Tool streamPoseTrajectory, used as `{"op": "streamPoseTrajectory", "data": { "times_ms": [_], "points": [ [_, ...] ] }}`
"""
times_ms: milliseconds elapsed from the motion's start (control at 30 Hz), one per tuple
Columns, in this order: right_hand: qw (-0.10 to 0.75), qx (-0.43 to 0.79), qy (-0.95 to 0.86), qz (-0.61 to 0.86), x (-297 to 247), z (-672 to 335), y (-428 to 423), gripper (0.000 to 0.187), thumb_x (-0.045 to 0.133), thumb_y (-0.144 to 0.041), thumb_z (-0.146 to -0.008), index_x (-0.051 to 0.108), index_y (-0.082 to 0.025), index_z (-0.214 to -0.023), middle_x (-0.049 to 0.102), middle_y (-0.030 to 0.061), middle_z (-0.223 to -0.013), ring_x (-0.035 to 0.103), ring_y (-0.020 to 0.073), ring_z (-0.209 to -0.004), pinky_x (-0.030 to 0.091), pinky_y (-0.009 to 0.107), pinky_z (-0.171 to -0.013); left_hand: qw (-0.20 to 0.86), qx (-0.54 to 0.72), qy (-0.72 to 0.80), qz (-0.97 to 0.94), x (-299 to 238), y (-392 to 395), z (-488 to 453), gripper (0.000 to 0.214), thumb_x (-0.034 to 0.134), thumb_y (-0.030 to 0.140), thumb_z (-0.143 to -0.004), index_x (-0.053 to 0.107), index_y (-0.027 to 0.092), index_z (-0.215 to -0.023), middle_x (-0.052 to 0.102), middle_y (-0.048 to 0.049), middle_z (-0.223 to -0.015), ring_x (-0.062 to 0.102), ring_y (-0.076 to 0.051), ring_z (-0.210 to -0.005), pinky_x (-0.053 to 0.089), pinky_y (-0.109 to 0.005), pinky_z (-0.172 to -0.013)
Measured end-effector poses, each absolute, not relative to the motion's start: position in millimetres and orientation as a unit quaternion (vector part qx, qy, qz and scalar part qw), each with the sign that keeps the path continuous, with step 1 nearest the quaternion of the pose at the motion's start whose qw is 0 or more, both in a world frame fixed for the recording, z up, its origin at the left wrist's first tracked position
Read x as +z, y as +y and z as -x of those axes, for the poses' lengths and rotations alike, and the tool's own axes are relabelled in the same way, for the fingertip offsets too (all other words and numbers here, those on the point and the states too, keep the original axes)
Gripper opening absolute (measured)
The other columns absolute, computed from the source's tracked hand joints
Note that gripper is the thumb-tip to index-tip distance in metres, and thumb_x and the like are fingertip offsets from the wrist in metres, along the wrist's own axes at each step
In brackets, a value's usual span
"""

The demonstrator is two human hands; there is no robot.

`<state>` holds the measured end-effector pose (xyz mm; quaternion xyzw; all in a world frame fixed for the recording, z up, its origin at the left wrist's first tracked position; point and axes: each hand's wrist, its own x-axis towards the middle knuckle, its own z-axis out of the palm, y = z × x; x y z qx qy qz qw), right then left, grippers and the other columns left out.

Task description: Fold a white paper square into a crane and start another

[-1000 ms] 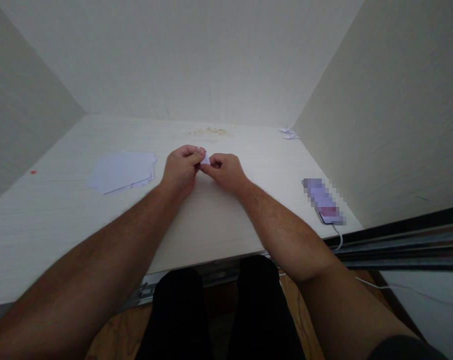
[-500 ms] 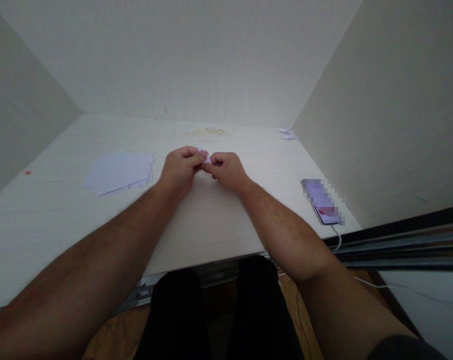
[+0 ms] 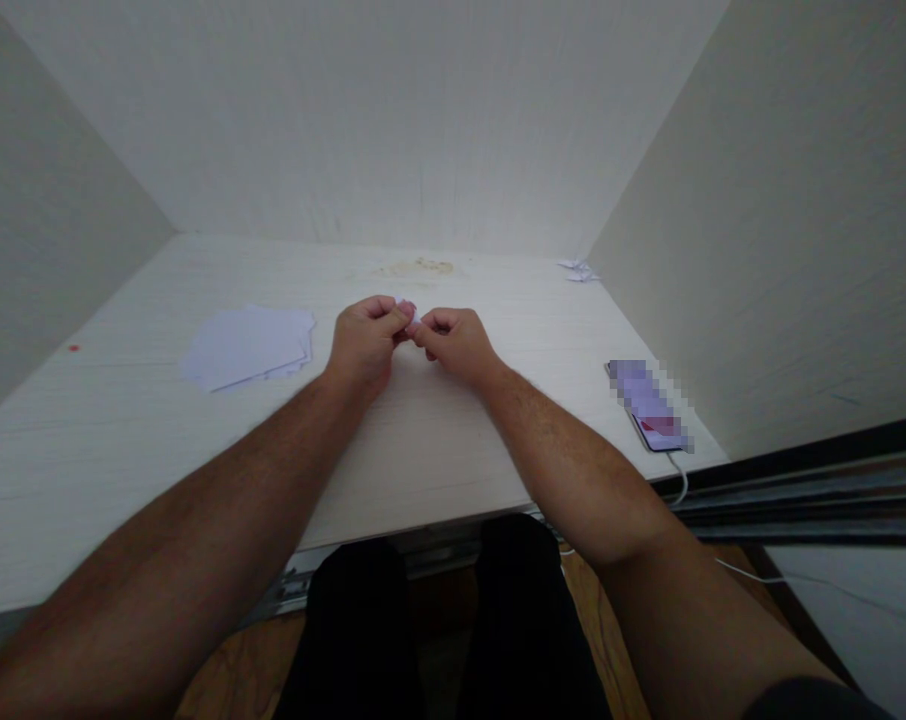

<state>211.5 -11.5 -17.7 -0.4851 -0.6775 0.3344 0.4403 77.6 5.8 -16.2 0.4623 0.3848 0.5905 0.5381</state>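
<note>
Between my fingertips is a small folded piece of white paper (image 3: 414, 318), mostly covered by the fingers. My left hand (image 3: 368, 340) is closed on it, thumb on top. From the other side my right hand (image 3: 457, 342) pinches the paper between thumb and curled forefinger. Both hands meet above the middle of the white desk (image 3: 423, 440), fingertips nearly touching. The exact folded shape cannot be made out.
Left of my hands lies a loose stack of white paper sheets (image 3: 250, 345). Several small folded paper pieces (image 3: 579, 271) sit in the far right corner. A phone (image 3: 648, 408) with a white cable (image 3: 679, 478) rests by the right wall. Brownish stains (image 3: 423, 266) mark the desk's back.
My hands keep hold of the paper, and less of it shows between the fingertips now. The whole view has shifted slightly.
</note>
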Motion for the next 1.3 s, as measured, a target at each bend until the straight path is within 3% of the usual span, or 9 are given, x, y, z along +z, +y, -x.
{"op": "streamPoseTrajectory", "data": {
  "times_ms": [167,333,500,633,833,1067,1300],
  "points": [
    [0.446,0.311,-0.683,0.487,-16.2,-212.5,-11.8,0.028,0.063,-0.040,-0.085,0.062,-0.018,-0.069,0.056,-0.0034,-0.057,0.049,0.0099,-0.057,0.039,0.024,-0.057,0.534,0.601,0.379,-0.459,-15.8,5.9,-77.5,0.022,0.075,0.019,-0.068,0.056,0.019,-0.057,0.057,0.0004,-0.058,0.053,-0.011,-0.057,0.049,-0.026,-0.058],
    [0.466,0.341,-0.641,0.507,-15.6,-214.3,-9.8,0.027,0.067,-0.041,-0.082,0.063,-0.018,-0.068,0.058,-0.0032,-0.053,0.053,0.0103,-0.052,0.041,0.024,-0.055,0.525,0.593,0.392,-0.468,-17.4,5.0,-75.6,0.014,0.076,0.026,-0.066,0.065,0.017,-0.066,0.063,-0.0003,-0.064,0.056,-0.010,-0.057,0.048,-0.025,-0.057],
    [0.536,0.379,-0.553,0.513,-17.4,-213.7,-5.6,0.025,0.072,-0.041,-0.073,0.059,-0.020,-0.076,0.063,-0.0030,-0.059,0.055,0.0101,-0.047,0.042,0.023,-0.048,0.515,0.586,0.385,-0.494,-20.1,2.9,-74.6,0.023,0.079,0.032,-0.064,0.067,0.016,-0.076,0.068,-0.0019,-0.071,0.064,-0.013,-0.065,0.054,-0.028,-0.065],
    [0.576,0.351,-0.528,0.517,-19.8,-213.0,-3.1,0.029,0.074,-0.038,-0.070,0.051,-0.022,-0.077,0.059,-0.0065,-0.056,0.056,0.0105,-0.047,0.043,0.022,-0.046,0.510,0.584,0.380,-0.505,-19.1,0.4,-74.7,0.028,0.082,0.033,-0.063,0.071,0.015,-0.082,0.073,-0.0043,-0.077,0.067,-0.015,-0.067,0.057,-0.032,-0.071],
    [0.580,0.307,-0.561,0.505,-25.6,-215.4,-0.6,0.019,0.071,-0.035,-0.072,0.064,-0.019,-0.079,0.063,-0.0029,-0.063,0.057,0.0112,-0.055,0.049,0.026,-0.055,0.529,0.588,0.368,-0.490,-15.1,-1.4,-73.3,0.021,0.076,0.035,-0.071,0.073,0.015,-0.075,0.073,-0.0053,-0.079,0.071,-0.017,-0.075,0.060,-0.036,-0.081],
    [0.579,0.317,-0.584,0.472,-23.9,-216.2,-3.0,0.025,0.071,-0.040,-0.074,0.071,-0.019,-0.086,0.071,0.0035,-0.084,0.063,0.0134,-0.071,0.056,0.028,-0.064,0.501,0.598,0.377,-0.499,-18.6,2.6,-70.6,0.024,0.082,0.036,-0.069,0.076,0.015,-0.079,0.075,-0.0058,-0.080,0.071,-0.017,-0.077,0.060,-0.037,-0.086],
    [0.578,0.336,-0.584,0.460,-22.5,-216.1,-3.4,0.035,0.080,-0.048,-0.068,0.069,-0.020,-0.086,0.072,0.0040,-0.089,0.063,0.0131,-0.071,0.056,0.028,-0.062,0.475,0.592,0.379,-0.528,-21.6,4.6,-68.2,0.030,0.084,0.037,-0.067,0.080,0.015,-0.087,0.078,-0.0079,-0.089,0.073,-0.021,-0.085,0.058,-0.040,-0.089]
  ]
}}
